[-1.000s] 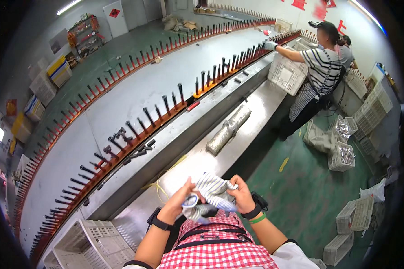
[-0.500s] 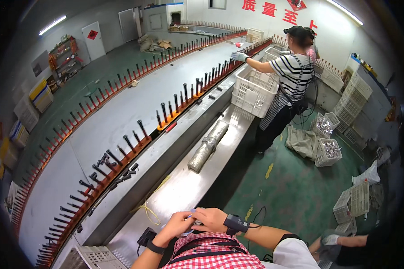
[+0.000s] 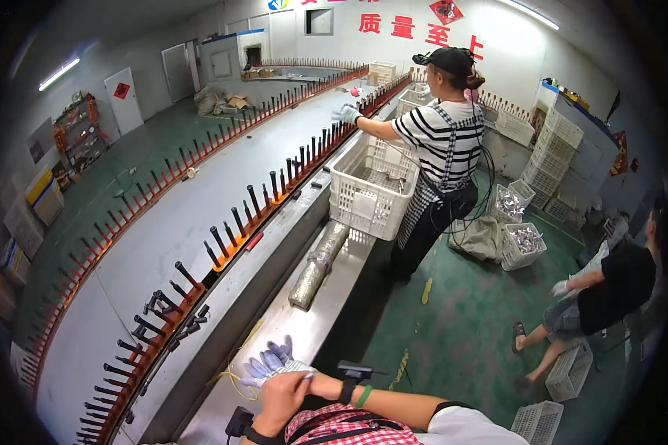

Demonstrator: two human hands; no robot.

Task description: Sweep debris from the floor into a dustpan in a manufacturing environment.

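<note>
A pale purple and white work glove (image 3: 295,366) covers my right hand (image 3: 270,363), whose fingers are spread over the near end of the metal ledge. With bare fingers my left hand (image 3: 283,400) pinches the glove's cuff at the right wrist. A black device is strapped to my right forearm, beside a green band. Both hands are just in front of my red checked apron (image 3: 326,421). Beyond them, a wrapped, taped roll (image 3: 318,268) lies lengthwise on the ledge (image 3: 319,315).
Upright black-topped pins (image 3: 234,222) line the conveyor table (image 3: 178,193) at left. A co-worker (image 3: 445,133) stands ahead beside a white crate (image 3: 371,196). Another person in black (image 3: 616,285) is at right, near crates (image 3: 569,371). Yellow string (image 3: 234,380) lies on the ledge.
My hands were together at my apron; now the gloved right hand reaches forward, its cuff in my left fingers. The co-worker's crate is closer to the roll. The person in black has come into fuller view.
</note>
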